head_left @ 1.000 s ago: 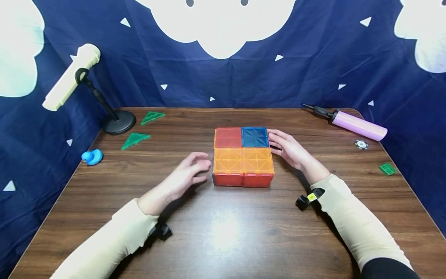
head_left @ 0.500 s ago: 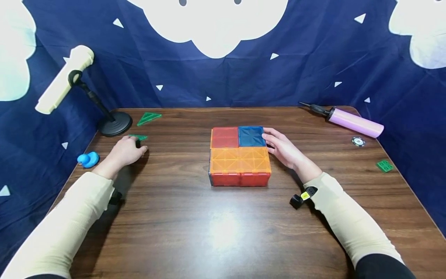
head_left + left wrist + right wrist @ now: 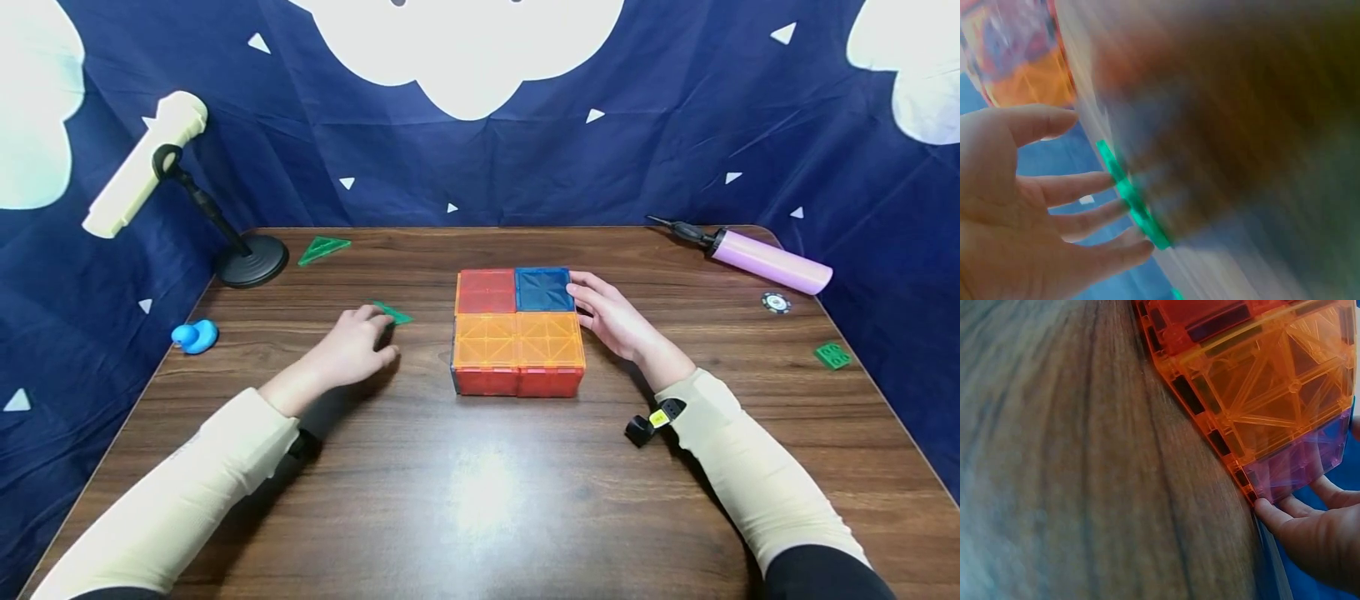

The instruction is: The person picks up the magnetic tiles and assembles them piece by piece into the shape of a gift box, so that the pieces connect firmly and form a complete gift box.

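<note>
A low box of translucent magnetic tiles (image 3: 519,340) stands mid-table, its top red, blue and orange, its front red. My right hand (image 3: 617,320) rests its fingers against the box's right side near the blue tile; the right wrist view shows the fingertips (image 3: 1267,509) at a lower edge. Left of the box, my left hand (image 3: 345,350) touches a green triangular tile (image 3: 394,314) lying on the table. In the left wrist view those fingers reach out nearly straight to the green tile (image 3: 1132,199), the thumb standing apart from it.
Another green triangular tile (image 3: 324,248) lies at the back left, near a black stand (image 3: 252,260) holding a cream tube (image 3: 150,162). A blue rubber duck (image 3: 195,337) sits at the left edge. On the right are a purple hand pump (image 3: 768,260), a poker chip (image 3: 776,302) and a green toy brick (image 3: 832,356).
My left hand went from beside the box to the nearer green triangle at the left, then came back rightward, bringing that tile along the table. The right hand stays at the box.
</note>
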{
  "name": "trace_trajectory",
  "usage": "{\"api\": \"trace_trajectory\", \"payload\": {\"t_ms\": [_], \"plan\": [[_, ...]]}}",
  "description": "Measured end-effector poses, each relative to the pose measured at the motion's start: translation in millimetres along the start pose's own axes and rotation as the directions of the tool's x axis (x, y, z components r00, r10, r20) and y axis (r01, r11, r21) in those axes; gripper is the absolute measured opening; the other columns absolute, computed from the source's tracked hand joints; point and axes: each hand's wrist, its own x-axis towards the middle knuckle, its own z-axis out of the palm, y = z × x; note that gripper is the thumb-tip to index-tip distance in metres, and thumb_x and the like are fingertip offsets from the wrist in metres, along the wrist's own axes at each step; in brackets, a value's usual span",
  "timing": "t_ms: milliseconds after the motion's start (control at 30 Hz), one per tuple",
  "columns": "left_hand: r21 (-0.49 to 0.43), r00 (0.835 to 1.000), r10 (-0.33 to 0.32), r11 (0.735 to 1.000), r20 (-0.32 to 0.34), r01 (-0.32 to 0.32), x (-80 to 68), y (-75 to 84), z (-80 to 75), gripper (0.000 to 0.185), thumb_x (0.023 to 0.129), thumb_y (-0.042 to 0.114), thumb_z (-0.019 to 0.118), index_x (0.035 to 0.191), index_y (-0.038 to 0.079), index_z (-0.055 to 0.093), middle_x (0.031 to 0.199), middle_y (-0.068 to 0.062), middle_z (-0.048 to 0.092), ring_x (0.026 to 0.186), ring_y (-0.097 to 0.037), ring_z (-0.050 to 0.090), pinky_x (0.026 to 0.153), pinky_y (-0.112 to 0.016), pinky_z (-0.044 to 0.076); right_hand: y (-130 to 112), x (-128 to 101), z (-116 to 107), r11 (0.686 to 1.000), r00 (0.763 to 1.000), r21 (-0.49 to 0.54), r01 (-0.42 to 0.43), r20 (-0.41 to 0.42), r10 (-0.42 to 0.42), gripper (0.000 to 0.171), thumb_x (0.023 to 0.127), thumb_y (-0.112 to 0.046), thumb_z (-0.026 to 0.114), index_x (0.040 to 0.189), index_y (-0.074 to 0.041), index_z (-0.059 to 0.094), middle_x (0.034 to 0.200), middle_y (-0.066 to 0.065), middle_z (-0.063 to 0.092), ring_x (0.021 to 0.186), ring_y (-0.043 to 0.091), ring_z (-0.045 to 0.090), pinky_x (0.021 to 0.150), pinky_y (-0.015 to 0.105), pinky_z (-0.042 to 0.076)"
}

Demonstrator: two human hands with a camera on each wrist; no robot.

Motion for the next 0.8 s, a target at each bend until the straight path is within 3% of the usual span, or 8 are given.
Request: {"api": "trace_trajectory", "payload": {"t_ms": [100, 200, 333, 500, 667, 800], "plan": [[-0.016, 0.999, 0.039, 0.999, -0.004, -0.039, 2.0, 12.1, 4.6, 0.054, 0.098, 0.019, 0.065, 0.138, -0.015, 0.052, 0.138, -0.033, 0.050, 0.132, -0.049, 0.043, 0.112, -0.060, 0.029, 1.0, 0.8, -0.4, 1.000, 1.000, 0.002, -0.001, 0.001, 0.001, 0.057, 0.109, -0.027, 0.045, 0.158, -0.003, 0.026, 0.153, 0.013, 0.037, 0.135, 0.024, 0.042, 0.103, 0.031, 0.043], [-0.029, 0.998, 0.039, 0.999, -0.043, -0.040, 7.6, 10.6, 4.4, 0.049, 0.097, 0.015, 0.067, 0.136, -0.011, 0.056, 0.134, -0.032, 0.053, 0.127, -0.049, 0.047, 0.109, -0.060, 0.032, 1.5, 1.1, -0.7, 1.000, 1.000, -0.001, -0.005, -0.001, 0.005, 0.059, 0.109, -0.028, 0.046, 0.158, -0.003, 0.026, 0.154, 0.013, 0.037, 0.135, 0.023, 0.042, 0.104, 0.031, 0.043], [-0.085, 0.998, -0.042, 0.996, -0.057, 0.037, 19.2, -6.9, -0.4, 0.047, 0.097, 0.014, 0.068, 0.137, -0.008, 0.055, 0.131, -0.032, 0.053, 0.122, -0.049, 0.047, 0.104, -0.060, 0.035, 1.4, 1.0, 0.6, 1.000, 1.000, 0.003, -0.007, -0.001, 0.007, 0.058, 0.109, -0.028, 0.046, 0.158, -0.003, 0.026, 0.154, 0.013, 0.036, 0.135, 0.023, 0.041, 0.102, 0.030, 0.044], [-0.192, 0.991, -0.131, 0.972, 0.014, 0.132, 27.7, -27.0, -4.3, 0.050, 0.096, 0.021, 0.071, 0.138, -0.004, 0.058, 0.130, -0.029, 0.051, 0.121, -0.048, 0.044, 0.102, -0.060, 0.037, 1.7, 1.7, 1.8, 1.000, 1.000, 0.012, -0.009, 0.004, 0.009, 0.057, 0.109, -0.026, 0.045, 0.158, -0.003, 0.026, 0.155, 0.014, 0.035, 0.137, 0.025, 0.040, 0.103, 0.031, 0.043], [-0.255, 0.988, -0.151, 0.954, 0.036, 0.155, 29.9, -29.3, -6.7, 0.045, 0.094, 0.022, 0.075, 0.132, 0.001, 0.063, 0.130, -0.026, 0.049, 0.124, -0.047, 0.040, 0.104, -0.061, 0.034, 0.9, 1.0, -0.4, 1.000, 1.000, -0.001, -0.006, -0.001, 0.006, 0.059, 0.109, -0.026, 0.045, 0.159, -0.003, 0.024, 0.159, 0.014, 0.029, 0.144, 0.028, 0.032, 0.114, 0.043, 0.034], [-0.306, 0.985, -0.169, 0.937, 0.031, 0.170, 31.1, -26.7, -7.0, 0.042, 0.091, 0.017, 0.078, 0.126, 0.002, 0.060, 0.130, -0.024, 0.052, 0.122, -0.043, 0.045, 0.103, -0.058, 0.036, 1.0, 0.9, -1.3, 1.000, 1.000, 0.001, -0.008, 0.001, 0.008, 0.059, 0.109, -0.027, 0.045, 0.159, -0.003, 0.024, 0.160, 0.015, 0.029, 0.145, 0.029, 0.031, 0.116, 0.046, 0.031]]}}
